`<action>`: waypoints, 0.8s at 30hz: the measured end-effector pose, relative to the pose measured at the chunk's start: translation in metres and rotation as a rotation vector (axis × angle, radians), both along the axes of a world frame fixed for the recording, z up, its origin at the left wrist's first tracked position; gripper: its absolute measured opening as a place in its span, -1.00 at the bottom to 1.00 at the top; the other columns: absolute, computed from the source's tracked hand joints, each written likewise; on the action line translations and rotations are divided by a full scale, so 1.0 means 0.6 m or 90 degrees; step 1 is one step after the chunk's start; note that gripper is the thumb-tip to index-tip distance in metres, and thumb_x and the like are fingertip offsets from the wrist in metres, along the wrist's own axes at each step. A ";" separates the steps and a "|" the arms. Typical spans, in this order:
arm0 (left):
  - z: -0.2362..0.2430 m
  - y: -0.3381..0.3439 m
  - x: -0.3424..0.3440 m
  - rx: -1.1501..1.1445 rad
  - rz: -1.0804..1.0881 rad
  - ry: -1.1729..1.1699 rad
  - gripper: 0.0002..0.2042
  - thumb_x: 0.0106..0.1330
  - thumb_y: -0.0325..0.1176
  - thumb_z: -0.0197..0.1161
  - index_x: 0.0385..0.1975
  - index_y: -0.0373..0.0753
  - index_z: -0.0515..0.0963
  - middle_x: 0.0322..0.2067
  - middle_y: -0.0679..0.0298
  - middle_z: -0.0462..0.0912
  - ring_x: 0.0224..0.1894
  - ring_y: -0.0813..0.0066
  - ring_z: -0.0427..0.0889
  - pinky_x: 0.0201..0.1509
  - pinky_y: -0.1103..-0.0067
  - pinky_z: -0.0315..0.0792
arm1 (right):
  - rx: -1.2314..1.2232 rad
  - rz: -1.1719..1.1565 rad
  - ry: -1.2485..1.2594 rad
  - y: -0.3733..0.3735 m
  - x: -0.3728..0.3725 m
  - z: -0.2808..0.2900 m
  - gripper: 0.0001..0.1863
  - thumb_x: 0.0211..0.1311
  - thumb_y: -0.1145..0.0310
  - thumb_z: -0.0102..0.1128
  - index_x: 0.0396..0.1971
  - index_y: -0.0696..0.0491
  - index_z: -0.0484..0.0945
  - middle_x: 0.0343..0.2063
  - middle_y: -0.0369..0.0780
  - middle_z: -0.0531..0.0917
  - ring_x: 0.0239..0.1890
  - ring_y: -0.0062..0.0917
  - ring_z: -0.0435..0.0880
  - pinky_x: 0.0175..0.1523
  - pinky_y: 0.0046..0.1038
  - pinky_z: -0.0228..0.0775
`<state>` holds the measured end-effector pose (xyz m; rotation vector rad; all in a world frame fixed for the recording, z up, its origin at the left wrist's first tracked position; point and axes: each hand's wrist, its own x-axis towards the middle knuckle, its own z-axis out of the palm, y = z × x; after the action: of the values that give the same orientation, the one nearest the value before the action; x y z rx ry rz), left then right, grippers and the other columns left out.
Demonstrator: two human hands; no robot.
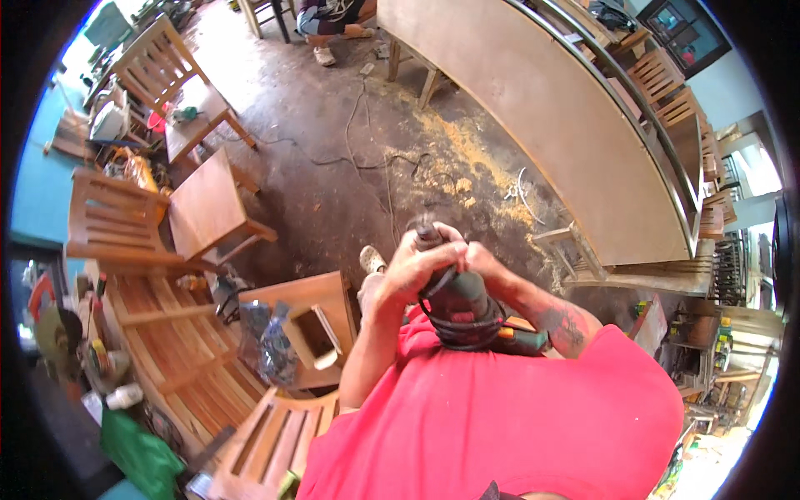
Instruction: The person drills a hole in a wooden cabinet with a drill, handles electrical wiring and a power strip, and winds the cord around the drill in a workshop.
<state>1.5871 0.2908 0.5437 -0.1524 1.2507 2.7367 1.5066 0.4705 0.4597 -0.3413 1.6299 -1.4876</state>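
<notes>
Close to my chest, a dark green and black handheld power tool [460, 302] stands roughly upright, its exact kind unclear. A black cord [471, 335] is looped around its lower end. My left hand [417, 265] is wrapped around the upper part of the tool, by its narrow dark tip. From the other side my right hand [477, 257] closes on the same upper part, touching my left hand. The palms and inner fingers hide what exactly they grip there.
A large brown panel [533, 117] rests on wooden supports at the far right. Wooden chairs [121, 218] and a slatted wooden piece [167, 333] line the left. Cables [358, 158] and sawdust [458, 158] lie on the floor. Another person [329, 25] is at the far side.
</notes>
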 end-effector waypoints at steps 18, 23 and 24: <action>-0.196 -0.698 -0.331 0.386 0.470 -0.137 -0.81 0.34 -0.37 0.17 -0.55 -0.16 0.48 -0.56 0.34 0.55 -0.30 0.36 0.57 -0.05 0.40 0.50 | -0.169 -0.497 0.093 -0.312 -0.650 0.215 -0.82 0.26 0.24 0.24 -0.29 0.03 0.58 -0.41 -0.32 0.65 -0.64 -0.82 0.33 -0.67 -0.71 -0.07; -0.032 -0.850 -0.538 0.207 0.458 -0.090 -0.92 0.41 -0.34 0.11 -0.29 -0.18 0.48 -0.57 0.36 0.51 -0.31 0.34 0.62 0.00 0.38 0.49 | -0.206 -0.239 -0.238 -0.705 -0.762 0.105 -0.69 0.30 0.24 0.15 -0.10 0.13 0.59 -0.13 -0.13 0.73 -0.18 -0.55 0.73 -0.56 -0.70 0.21; -0.012 -0.871 -0.576 0.202 0.444 -0.094 -0.92 0.41 -0.34 0.11 -0.29 -0.18 0.48 -0.57 0.36 0.51 -0.31 0.34 0.62 0.00 0.38 0.49 | -0.232 -0.172 -0.313 -0.771 -0.794 0.081 -0.69 0.31 0.26 0.14 -0.08 0.16 0.57 -0.11 -0.09 0.72 -0.12 -0.47 0.73 -0.48 -0.68 0.39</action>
<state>1.2417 -0.2321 0.5366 -0.8865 0.8079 3.3583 1.0300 0.0079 0.5085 0.0578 1.0413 -1.8980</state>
